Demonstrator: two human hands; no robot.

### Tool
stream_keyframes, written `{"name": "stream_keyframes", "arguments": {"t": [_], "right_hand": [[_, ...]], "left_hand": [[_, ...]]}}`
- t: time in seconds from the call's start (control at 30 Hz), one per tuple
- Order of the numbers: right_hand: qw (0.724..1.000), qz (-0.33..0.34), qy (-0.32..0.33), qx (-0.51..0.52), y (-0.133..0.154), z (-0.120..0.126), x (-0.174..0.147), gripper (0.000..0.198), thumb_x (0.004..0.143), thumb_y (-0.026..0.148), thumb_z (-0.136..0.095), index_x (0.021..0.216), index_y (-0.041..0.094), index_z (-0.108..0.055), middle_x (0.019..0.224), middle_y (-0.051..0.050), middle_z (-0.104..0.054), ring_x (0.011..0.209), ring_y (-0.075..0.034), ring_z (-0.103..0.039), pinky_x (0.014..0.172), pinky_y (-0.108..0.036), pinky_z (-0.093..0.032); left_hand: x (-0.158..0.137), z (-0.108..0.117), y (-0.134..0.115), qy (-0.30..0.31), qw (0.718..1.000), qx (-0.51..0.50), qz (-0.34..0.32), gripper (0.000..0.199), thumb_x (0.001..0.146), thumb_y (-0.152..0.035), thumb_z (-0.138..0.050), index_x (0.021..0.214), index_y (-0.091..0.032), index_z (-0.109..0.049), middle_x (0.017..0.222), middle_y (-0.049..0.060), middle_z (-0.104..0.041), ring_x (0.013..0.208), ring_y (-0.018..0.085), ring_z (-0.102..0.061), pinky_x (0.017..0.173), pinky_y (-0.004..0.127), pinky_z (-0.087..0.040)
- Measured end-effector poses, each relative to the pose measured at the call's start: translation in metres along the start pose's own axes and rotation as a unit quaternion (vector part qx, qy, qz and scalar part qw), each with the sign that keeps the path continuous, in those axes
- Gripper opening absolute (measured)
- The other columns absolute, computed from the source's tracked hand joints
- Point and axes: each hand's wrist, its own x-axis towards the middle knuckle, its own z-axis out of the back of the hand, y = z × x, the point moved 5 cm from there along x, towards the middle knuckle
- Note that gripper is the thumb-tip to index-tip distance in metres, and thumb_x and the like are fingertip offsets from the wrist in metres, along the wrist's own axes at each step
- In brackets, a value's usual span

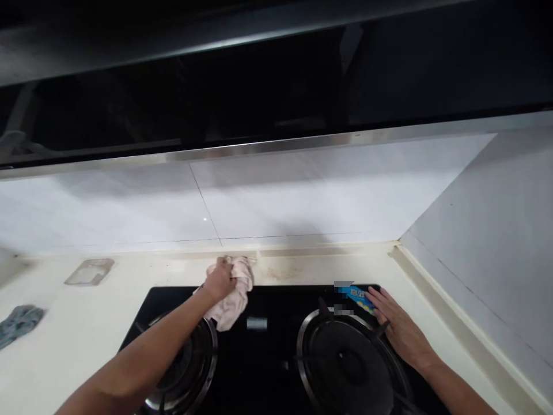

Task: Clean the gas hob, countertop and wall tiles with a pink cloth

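The left hand (219, 281) is closed around a pale pink cloth (235, 302), which lies bunched across the back edge of the black stove (263, 357), partly on the pale surface (319, 268) behind it. The right hand (400, 327) is open, with its fingers stretched out over the stove's back right corner; they touch or almost touch a blue label (358, 297) there, and I cannot tell which. To the right of the pink cloth, a brownish stain (285, 272) marks the surface. A grey-green cloth (21, 324) lies crumpled at the far left, near a clear tray (90, 272).
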Motion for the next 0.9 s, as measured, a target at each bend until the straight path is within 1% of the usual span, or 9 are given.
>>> {"name": "stream_keyframes", "arguments": {"t": [0.07,0.13,0.3,0.4,0.47,0.57,0.73,0.8,0.9], "right_hand": [[1.0,-0.004,-0.006,0.001,0.001,0.0,0.001,0.05,0.101,0.044,-0.032,0.139,0.022,-0.055,0.151,-0.006,-0.049,0.148,-0.027,-0.031,0.12,-0.053,-0.036],[1.0,-0.007,-0.007,0.002,0.002,0.001,0.001,0.049,0.101,0.043,-0.032,0.139,0.021,-0.055,0.151,-0.006,-0.049,0.148,-0.027,-0.031,0.12,-0.053,-0.035],[1.0,0.0,-0.005,0.002,0.001,0.001,-0.001,0.048,0.101,0.04,-0.032,0.139,0.02,-0.054,0.152,-0.007,-0.048,0.149,-0.026,-0.03,0.12,-0.054,-0.035],[1.0,0.012,0.004,0.001,-0.001,0.001,-0.001,0.048,0.101,0.04,-0.032,0.139,0.02,-0.054,0.152,-0.007,-0.048,0.149,-0.027,-0.03,0.12,-0.054,-0.036],[1.0,0.013,0.005,0.001,-0.003,0.001,-0.002,0.049,0.101,0.041,-0.032,0.138,0.02,-0.055,0.151,-0.007,-0.049,0.148,-0.027,-0.03,0.119,-0.054,-0.037],[1.0,0.009,-0.002,-0.002,-0.006,0.0,-0.003,0.049,0.1,0.042,-0.032,0.137,0.02,-0.057,0.15,-0.008,-0.05,0.148,-0.028,-0.032,0.118,-0.054,-0.038],[1.0,0.014,-0.009,-0.004,-0.002,-0.001,0.0,0.049,0.1,0.04,-0.031,0.137,0.02,-0.056,0.149,-0.008,-0.051,0.147,-0.028,-0.033,0.118,-0.053,-0.039],[1.0,0.013,-0.013,-0.003,0.001,-0.001,0.002,0.049,0.1,0.04,-0.031,0.135,0.02,-0.058,0.148,-0.008,-0.052,0.146,-0.028,-0.035,0.118,-0.054,-0.039],[1.0,0.002,-0.013,-0.005,0.003,-0.001,0.004,0.048,0.1,0.039,-0.032,0.134,0.019,-0.059,0.147,-0.008,-0.053,0.146,-0.028,-0.035,0.118,-0.054,-0.038]], "left_hand": [[0.003,0.001,0.005,0.006,1.0,0.001,0.022,0.045,0.085,-0.027,-0.052,0.127,-0.012,-0.057,0.143,0.02,-0.047,0.127,0.032,-0.054,0.109,0.049,-0.043],[0.008,-0.011,-0.019,0.018,1.0,-0.007,0.011,0.054,0.086,-0.04,-0.054,0.135,-0.017,-0.053,0.148,0.016,-0.044,0.135,0.033,-0.046,0.113,0.052,-0.038],[0.026,-0.064,-0.15,0.031,0.99,-0.06,-0.126,0.074,0.082,-0.066,-0.055,0.148,-0.035,-0.039,0.164,0.001,-0.028,0.151,0.038,-0.017,0.119,0.069,-0.008],[0.038,-0.08,-0.212,0.017,0.975,-0.088,-0.203,0.065,0.085,-0.056,-0.057,0.144,-0.032,-0.046,0.159,0.002,-0.037,0.147,0.034,-0.027,0.121,0.064,-0.011],[0.04,-0.078,-0.224,0.018,0.97,-0.09,-0.223,0.058,0.085,-0.05,-0.059,0.139,-0.03,-0.051,0.15,0.003,-0.05,0.142,0.028,-0.038,0.124,0.056,-0.01],[0.031,-0.063,-0.192,0.04,0.974,-0.074,-0.208,0.061,0.08,-0.048,-0.068,0.137,-0.032,-0.054,0.144,0.001,-0.056,0.135,0.025,-0.046,0.124,0.046,-0.016],[0.003,-0.014,-0.07,0.054,0.992,-0.034,-0.111,0.068,0.075,-0.034,-0.073,0.139,-0.027,-0.053,0.147,0.006,-0.051,0.137,0.027,-0.045,0.116,0.038,-0.035],[-0.002,0.002,-0.028,0.057,0.997,-0.017,-0.056,0.065,0.074,-0.027,-0.07,0.137,-0.024,-0.055,0.139,0.009,-0.057,0.127,0.029,-0.055,0.109,0.039,-0.042],[-0.002,0.011,-0.003,0.064,0.998,-0.007,-0.008,0.066,0.074,-0.026,-0.068,0.137,-0.021,-0.054,0.13,0.011,-0.062,0.113,0.029,-0.064,0.098,0.039,-0.05]]}}
